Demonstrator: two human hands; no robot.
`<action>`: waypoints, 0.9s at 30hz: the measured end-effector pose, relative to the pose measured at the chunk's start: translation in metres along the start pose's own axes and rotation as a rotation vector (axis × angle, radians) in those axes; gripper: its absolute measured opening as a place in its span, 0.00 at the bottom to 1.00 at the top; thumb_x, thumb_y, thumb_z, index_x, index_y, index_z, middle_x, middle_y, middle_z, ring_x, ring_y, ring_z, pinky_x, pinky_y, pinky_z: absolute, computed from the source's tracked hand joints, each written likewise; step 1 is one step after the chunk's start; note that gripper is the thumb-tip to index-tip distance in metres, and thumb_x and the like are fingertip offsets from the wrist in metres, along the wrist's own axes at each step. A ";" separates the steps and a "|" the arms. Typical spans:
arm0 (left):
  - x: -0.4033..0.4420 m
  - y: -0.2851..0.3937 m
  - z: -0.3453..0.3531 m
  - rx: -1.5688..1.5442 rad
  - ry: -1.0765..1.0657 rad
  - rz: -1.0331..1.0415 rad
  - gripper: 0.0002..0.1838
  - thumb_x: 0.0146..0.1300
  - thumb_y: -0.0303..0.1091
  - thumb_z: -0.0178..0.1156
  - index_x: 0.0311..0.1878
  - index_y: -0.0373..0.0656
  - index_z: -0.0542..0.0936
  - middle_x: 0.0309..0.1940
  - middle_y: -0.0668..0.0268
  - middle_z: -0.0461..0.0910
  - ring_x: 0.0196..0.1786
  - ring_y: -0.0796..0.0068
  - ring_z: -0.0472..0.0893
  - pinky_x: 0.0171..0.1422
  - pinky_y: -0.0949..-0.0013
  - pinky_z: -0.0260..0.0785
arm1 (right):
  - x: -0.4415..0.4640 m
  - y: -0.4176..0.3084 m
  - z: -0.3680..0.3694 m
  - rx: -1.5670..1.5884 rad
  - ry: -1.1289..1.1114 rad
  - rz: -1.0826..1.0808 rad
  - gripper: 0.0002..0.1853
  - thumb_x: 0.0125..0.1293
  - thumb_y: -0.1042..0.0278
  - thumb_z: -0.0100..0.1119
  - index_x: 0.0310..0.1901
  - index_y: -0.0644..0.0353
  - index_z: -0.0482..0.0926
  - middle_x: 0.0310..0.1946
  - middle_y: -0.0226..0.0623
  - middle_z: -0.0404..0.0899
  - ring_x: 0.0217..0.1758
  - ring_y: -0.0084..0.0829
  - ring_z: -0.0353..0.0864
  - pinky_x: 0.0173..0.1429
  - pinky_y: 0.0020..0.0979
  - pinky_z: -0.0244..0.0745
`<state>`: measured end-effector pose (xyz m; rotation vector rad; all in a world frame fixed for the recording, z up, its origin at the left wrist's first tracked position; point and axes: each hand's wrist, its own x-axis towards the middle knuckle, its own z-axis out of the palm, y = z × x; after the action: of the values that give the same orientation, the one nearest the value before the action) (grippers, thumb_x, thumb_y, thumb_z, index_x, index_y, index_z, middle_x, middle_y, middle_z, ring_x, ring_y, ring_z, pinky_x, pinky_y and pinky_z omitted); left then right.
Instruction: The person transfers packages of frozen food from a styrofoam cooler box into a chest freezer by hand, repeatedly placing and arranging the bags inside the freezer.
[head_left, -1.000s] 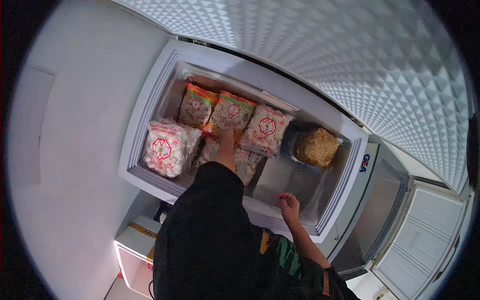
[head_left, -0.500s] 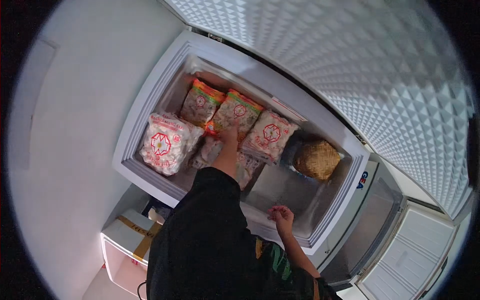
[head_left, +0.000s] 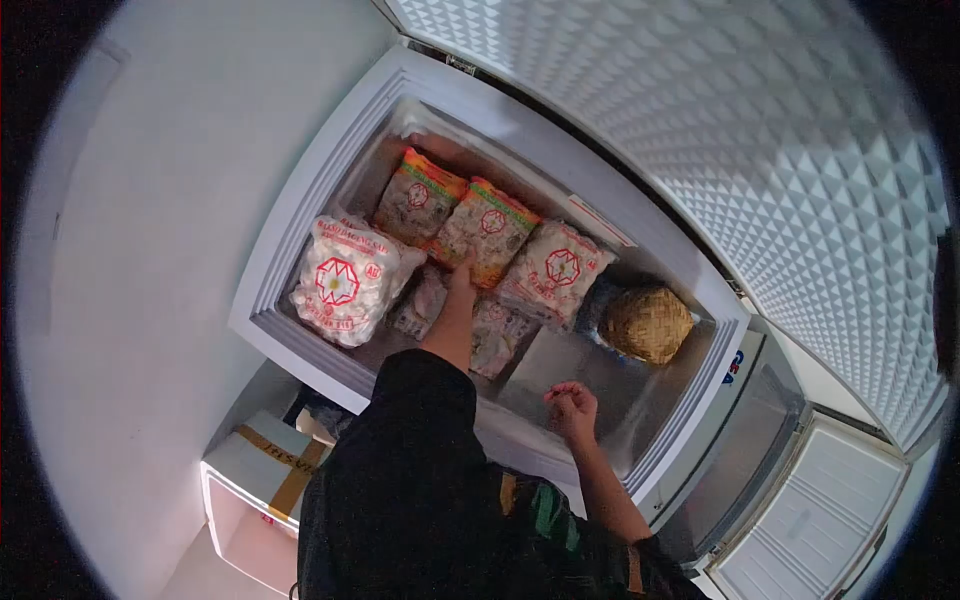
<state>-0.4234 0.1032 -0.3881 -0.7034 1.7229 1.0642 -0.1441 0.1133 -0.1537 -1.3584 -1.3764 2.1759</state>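
Note:
My left hand (head_left: 460,277) reaches into the chest freezer and touches the lower edge of an orange-and-green printed bag (head_left: 487,225); its fingers are mostly hidden. A similar bag (head_left: 418,197) lies to the left. On the right is a white bag with a red emblem (head_left: 556,270), and a bulky white bag (head_left: 345,283) rests at the far left. Clear bags of pinkish food (head_left: 498,338) lie partly under my left forearm. Over the freezer's near side, my right hand (head_left: 573,405) has its fingers curled together, with nothing visible in them.
A woven basket (head_left: 648,325) sits at the freezer's right end. The freezer rim (head_left: 290,215) surrounds the bags, below a raised, textured lid (head_left: 780,190). A taped white foam box (head_left: 262,475) stands at lower left, another freezer (head_left: 725,470) at right.
The view has shifted and turned slightly. My left hand has drawn down a little to the printed bag's lower edge, uncovering more of that bag. My right hand stays over the near side, curled.

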 end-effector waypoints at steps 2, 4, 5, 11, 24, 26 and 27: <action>-0.002 0.002 -0.007 -0.022 -0.055 -0.047 0.51 0.41 0.64 0.56 0.61 0.38 0.51 0.61 0.57 0.49 0.61 0.61 0.53 0.57 0.59 0.55 | 0.003 0.001 -0.003 -0.086 0.036 0.008 0.06 0.53 0.78 0.44 0.31 0.65 0.71 0.25 0.37 0.75 0.15 0.17 0.67 0.18 0.18 0.62; -0.003 0.007 -0.013 -0.020 -0.095 -0.096 0.50 0.42 0.64 0.56 0.61 0.38 0.51 0.60 0.58 0.50 0.61 0.61 0.54 0.56 0.59 0.56 | 0.001 0.003 -0.006 -0.047 0.050 0.005 0.06 0.52 0.79 0.44 0.31 0.65 0.71 0.25 0.37 0.75 0.16 0.17 0.67 0.18 0.19 0.61; -0.003 0.009 -0.014 -0.013 -0.107 -0.115 0.50 0.42 0.64 0.56 0.61 0.38 0.51 0.60 0.58 0.50 0.60 0.61 0.55 0.56 0.59 0.56 | 0.000 0.004 -0.007 -0.008 0.062 0.006 0.06 0.52 0.79 0.44 0.31 0.65 0.71 0.24 0.37 0.75 0.16 0.17 0.67 0.18 0.19 0.61; -0.014 0.024 -0.015 0.094 -0.161 -0.045 0.47 0.46 0.66 0.50 0.62 0.42 0.52 0.62 0.57 0.46 0.62 0.59 0.51 0.58 0.54 0.52 | -0.012 0.010 -0.015 0.074 0.176 0.156 0.07 0.50 0.80 0.45 0.31 0.65 0.72 0.25 0.38 0.76 0.18 0.17 0.66 0.20 0.19 0.61; -0.015 -0.002 -0.006 -0.102 0.001 0.139 0.32 0.47 0.53 0.59 0.48 0.37 0.67 0.40 0.61 0.69 0.37 0.68 0.71 0.43 0.66 0.62 | -0.009 0.019 0.003 0.063 0.129 0.152 0.07 0.54 0.75 0.46 0.32 0.64 0.73 0.27 0.36 0.77 0.16 0.16 0.64 0.19 0.19 0.61; -0.018 0.004 0.000 -0.058 0.040 0.175 0.31 0.47 0.52 0.59 0.48 0.38 0.67 0.39 0.62 0.69 0.37 0.68 0.70 0.41 0.66 0.62 | 0.000 0.016 0.013 -0.022 0.112 0.016 0.07 0.54 0.76 0.45 0.32 0.65 0.74 0.27 0.36 0.77 0.18 0.16 0.65 0.21 0.19 0.61; -0.019 0.007 0.001 -0.041 0.053 0.189 0.30 0.47 0.52 0.59 0.47 0.38 0.67 0.39 0.62 0.69 0.36 0.68 0.70 0.41 0.66 0.62 | 0.003 0.006 0.018 -0.009 0.125 0.023 0.07 0.54 0.76 0.45 0.32 0.65 0.74 0.27 0.36 0.77 0.18 0.16 0.65 0.21 0.19 0.61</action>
<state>-0.4217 0.1068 -0.3681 -0.6078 1.8459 1.2231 -0.1585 0.1012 -0.1584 -1.4930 -1.3331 2.0623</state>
